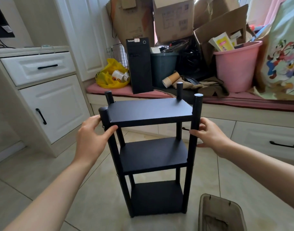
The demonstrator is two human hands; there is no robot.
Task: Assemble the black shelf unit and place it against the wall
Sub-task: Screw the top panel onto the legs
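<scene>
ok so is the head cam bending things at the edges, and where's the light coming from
Head view: yes, wide-angle bending, the white cabinet leans at left; daylight seems to come from the upper right; on the black shelf unit the top board shows a soft sheen and the near right post cap glares white; the basket at the bottom edge looks soft.

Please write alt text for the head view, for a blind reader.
A left hand and a right hand grip the front posts of an upright black three-tier shelf on a tiled floor. Behind, a bench holds boxes, a pink bucket and a computer tower.
</scene>
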